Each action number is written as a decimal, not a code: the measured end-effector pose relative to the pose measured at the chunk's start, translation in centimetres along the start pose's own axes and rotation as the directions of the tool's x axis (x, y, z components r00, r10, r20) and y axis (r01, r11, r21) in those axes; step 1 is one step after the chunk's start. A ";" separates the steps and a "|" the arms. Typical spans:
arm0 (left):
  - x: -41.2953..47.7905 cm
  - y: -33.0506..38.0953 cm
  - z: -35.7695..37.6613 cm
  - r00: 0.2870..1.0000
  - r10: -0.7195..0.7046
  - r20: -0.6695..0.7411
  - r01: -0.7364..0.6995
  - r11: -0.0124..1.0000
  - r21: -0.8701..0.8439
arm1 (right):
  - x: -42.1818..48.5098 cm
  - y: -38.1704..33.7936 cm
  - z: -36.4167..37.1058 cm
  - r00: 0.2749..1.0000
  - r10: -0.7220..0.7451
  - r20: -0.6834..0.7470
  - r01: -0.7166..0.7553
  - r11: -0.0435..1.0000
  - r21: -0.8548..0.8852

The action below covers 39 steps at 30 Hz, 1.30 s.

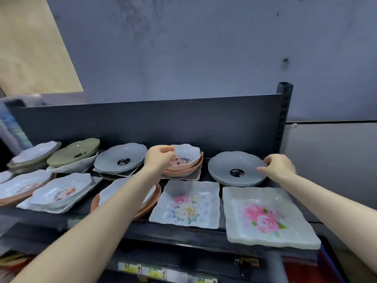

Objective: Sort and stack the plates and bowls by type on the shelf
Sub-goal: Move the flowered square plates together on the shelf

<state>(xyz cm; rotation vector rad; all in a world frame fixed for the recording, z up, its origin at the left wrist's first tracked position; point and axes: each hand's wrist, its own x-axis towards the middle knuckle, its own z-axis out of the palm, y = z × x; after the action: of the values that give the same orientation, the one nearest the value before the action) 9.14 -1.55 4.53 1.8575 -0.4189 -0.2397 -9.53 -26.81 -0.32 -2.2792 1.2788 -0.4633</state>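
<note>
My left hand grips the left rim of a small white floral bowl that sits on top of peach bowls at the back of the dark shelf. My right hand pinches the right rim of the top grey plate in a short stack of grey plates at the back right. In front of these lie a square white plate with pale flowers and a larger stack of square plates with pink roses.
To the left stand another grey plate on mixed dishes, an olive green bowl, white scalloped bowls and peach plates. A dark back panel and a slotted upright post bound the shelf.
</note>
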 end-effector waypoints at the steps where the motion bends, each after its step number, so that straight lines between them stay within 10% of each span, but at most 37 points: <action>1: -0.2 -0.3 -0.7 1.000 0.015 -0.006 -0.015 0.999 0.037 | -0.1 -0.5 0.2 0.998 -0.051 -0.023 0.052 0.999 0.008; 11: -0.4 -4.8 -10.0 0.987 0.149 0.052 -0.156 0.878 0.453 | -4.2 -11.4 4.3 0.928 -0.368 0.051 0.354 0.918 0.181; 25: 6.6 -10.1 -17.8 0.949 0.178 0.259 -0.314 0.543 0.779 | -2.0 -20.1 10.7 1.000 0.007 -0.031 -0.014 0.973 -0.229; 39: 7.3 -10.0 -20.8 0.924 0.075 0.374 -0.299 0.752 0.587 | -4.6 -22.0 7.0 0.985 0.159 -0.062 -0.157 0.987 0.027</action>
<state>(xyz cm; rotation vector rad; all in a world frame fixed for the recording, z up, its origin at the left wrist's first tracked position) 25.16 16.44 2.05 2.4290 -1.0247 -0.2935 7.01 -11.30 5.94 -2.1397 1.4650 -0.4942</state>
